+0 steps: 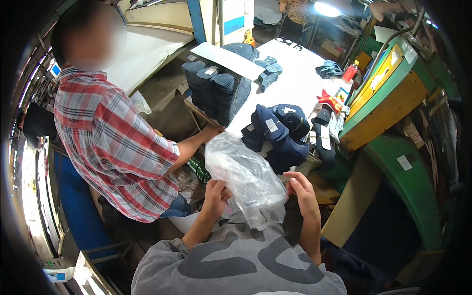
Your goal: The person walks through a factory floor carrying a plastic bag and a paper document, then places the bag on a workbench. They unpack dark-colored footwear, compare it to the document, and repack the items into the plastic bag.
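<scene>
"Holding what, that left hand (pixel 216 197)?"
"Its grip pinches a clear plastic bag (pixel 246 172), in front of the grey shirt (pixel 265 243)."
"And the right hand (pixel 305 193)?"
"By the bag; its grip I can't quite tell."

My hands come to two, the left hand (pixel 216 197) and the right hand (pixel 302 191), with one clear plastic bag (pixel 246 169) between them. Beside me I count one person in a plaid shirt (pixel 108 132). Ahead there is one white table (pixel 290 91), one red bottle (pixel 350 73), one bright lamp (pixel 327 9) and one long white strip (pixel 228 60). The dark cloth bundles (pixel 287 153) overlap too much for me to count.
</scene>
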Motion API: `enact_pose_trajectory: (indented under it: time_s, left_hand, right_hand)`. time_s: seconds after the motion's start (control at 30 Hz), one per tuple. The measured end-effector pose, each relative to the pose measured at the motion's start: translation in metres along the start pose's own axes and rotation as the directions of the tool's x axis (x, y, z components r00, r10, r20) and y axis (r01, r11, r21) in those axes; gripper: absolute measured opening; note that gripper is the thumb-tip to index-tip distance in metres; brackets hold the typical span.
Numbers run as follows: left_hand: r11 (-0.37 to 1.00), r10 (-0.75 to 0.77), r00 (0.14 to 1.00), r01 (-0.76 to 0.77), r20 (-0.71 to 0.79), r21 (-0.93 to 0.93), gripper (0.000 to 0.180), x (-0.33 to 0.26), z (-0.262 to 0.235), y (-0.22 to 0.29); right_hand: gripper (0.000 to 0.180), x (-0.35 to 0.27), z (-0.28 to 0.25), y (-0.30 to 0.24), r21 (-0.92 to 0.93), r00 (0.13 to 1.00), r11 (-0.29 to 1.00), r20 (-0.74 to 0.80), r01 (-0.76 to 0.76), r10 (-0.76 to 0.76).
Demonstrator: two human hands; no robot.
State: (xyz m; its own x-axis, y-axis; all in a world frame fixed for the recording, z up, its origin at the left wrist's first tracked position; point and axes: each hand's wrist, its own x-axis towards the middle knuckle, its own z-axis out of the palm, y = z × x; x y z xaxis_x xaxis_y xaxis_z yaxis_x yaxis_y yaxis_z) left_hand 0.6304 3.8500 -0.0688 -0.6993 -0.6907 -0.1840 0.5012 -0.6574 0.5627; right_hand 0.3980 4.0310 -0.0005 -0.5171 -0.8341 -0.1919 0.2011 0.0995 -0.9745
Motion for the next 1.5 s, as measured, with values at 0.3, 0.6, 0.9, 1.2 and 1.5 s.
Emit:
enact_pose_trajectory:
  time_s: [0.3,0.6,0.9,1.2,1.5]
  left_hand:
    - [0.977,-0.122,0.983,0.094,-0.14,-0.19,0.066,0.009,0.02,0.001]
    - [0.982,-0.066,0.963,0.016,-0.262,-0.19,0.059,0.005,-0.04,0.025]
    - [0.852,0.148,0.833,0.167,-0.533,0.497,0.034,-0.032,-0.037,0.052]
    - [0.777,0.389,0.77,0.021,-0.505,0.63,0.019,-0.019,-0.017,0.048]
    - [0.604,0.242,0.97,-0.15,-0.001,0.782,0.038,-0.009,0.062,-0.005]
  right_hand:
    - [0.053,0.007,-0.018,0.089,-0.107,0.918,0.952,0.256,-0.285,0.304]
    - [0.013,0.031,-0.003,0.024,0.267,0.953,0.945,0.28,-0.19,0.113]
    - [0.046,0.042,-0.073,0.001,0.718,0.97,0.675,-0.242,0.167,0.016]
    - [0.052,0.037,-0.101,0.028,0.737,0.952,0.609,-0.286,0.294,-0.113]
    - [0.062,0.031,-0.04,-0.016,0.789,0.978,0.595,-0.034,0.153,-0.207]
